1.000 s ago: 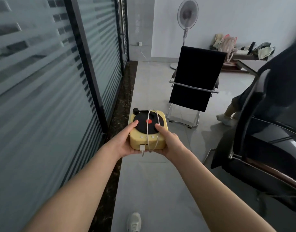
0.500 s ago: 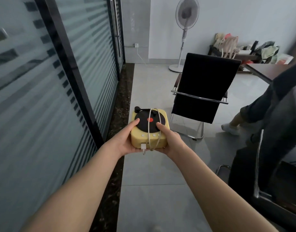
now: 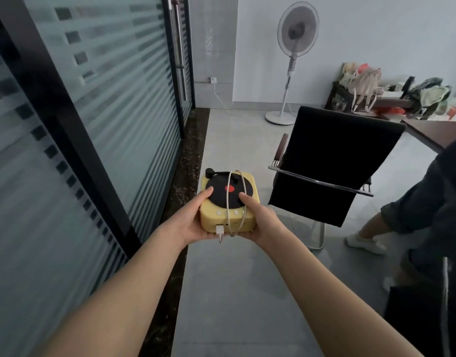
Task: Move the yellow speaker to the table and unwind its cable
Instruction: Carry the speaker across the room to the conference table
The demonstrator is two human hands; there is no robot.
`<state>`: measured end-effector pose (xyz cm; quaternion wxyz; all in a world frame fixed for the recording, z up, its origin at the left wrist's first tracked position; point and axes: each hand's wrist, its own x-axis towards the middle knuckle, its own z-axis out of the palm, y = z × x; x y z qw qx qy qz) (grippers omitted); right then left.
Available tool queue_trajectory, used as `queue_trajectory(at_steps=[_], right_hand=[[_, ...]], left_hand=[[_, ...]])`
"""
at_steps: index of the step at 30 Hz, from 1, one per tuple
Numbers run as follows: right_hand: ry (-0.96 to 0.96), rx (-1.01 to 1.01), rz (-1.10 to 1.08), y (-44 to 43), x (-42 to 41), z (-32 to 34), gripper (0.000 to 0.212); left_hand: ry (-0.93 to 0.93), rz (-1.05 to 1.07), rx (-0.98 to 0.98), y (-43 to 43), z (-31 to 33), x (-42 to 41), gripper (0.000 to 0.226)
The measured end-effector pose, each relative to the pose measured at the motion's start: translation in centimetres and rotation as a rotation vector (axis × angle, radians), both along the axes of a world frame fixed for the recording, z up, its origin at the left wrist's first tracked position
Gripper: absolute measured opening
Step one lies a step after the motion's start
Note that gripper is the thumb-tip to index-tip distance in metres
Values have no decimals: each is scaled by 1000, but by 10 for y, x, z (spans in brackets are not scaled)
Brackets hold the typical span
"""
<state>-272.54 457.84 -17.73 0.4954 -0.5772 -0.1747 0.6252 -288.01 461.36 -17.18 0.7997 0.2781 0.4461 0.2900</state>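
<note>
A grey tiled floor (image 3: 221, 292) runs ahead of me, with a frosted glass partition (image 3: 93, 99) along the left. My left hand (image 3: 193, 220) grips the left side of the yellow speaker (image 3: 219, 194), thumb on its black disc, holding it in the air above the floor. The white cable (image 3: 229, 202) is wound around the speaker's body, its plug hanging at the near face. My right hand (image 3: 263, 222) clamps the right side the same way. Further right are a pedestal fan (image 3: 296, 32), a black chair (image 3: 335, 163), a brown table (image 3: 433, 131) corner and another person (image 3: 440, 202).
</note>
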Motion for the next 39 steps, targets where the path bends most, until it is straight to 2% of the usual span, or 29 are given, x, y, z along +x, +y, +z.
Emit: queue_trajectory(at_steps=[5, 9, 14, 23, 28, 39], right_hand=[[-3, -25, 23, 54, 14, 1, 56], [-4, -30, 10, 94, 27, 1, 43], [-12, -29, -29, 151, 35, 1, 56], [1, 10, -88, 294, 21, 15, 51], [32, 22, -118, 361, 13, 15, 52], [20, -21, -158, 488, 27, 1, 69]], left_hand=[[-6, 7, -11, 55, -2, 13, 42], [-20, 5, -16, 98, -6, 26, 38], [-20, -15, -26, 159, -6, 38, 35], [12, -78, 10, 312, 12, 27, 35], [31, -145, 33, 386, 14, 20, 42], [-5, -193, 21, 516, -4, 36, 40]])
